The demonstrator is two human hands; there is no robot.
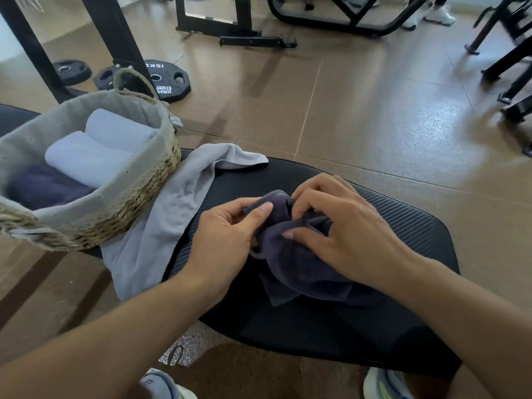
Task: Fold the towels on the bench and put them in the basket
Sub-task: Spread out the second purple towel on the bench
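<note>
A crumpled dark purple towel [299,269] lies on the black padded bench [403,226]. My left hand [227,243] pinches its upper left edge between thumb and fingers. My right hand [339,228] grips the bunched cloth from the right. A light grey towel [172,208] lies unfolded on the bench's left side, partly under the woven basket [138,197]. The basket, lined with grey cloth, stands on the bench at the left. Inside it lie two rolled pale towels [89,156] and a dark one [43,188].
Black weight plates [164,79] lie on the brown floor behind the basket. Black gym machine frames [224,27] stand at the back and the right edge. Another person's white shoes [437,15] show at the top right. My own shoes [385,384] are below the bench.
</note>
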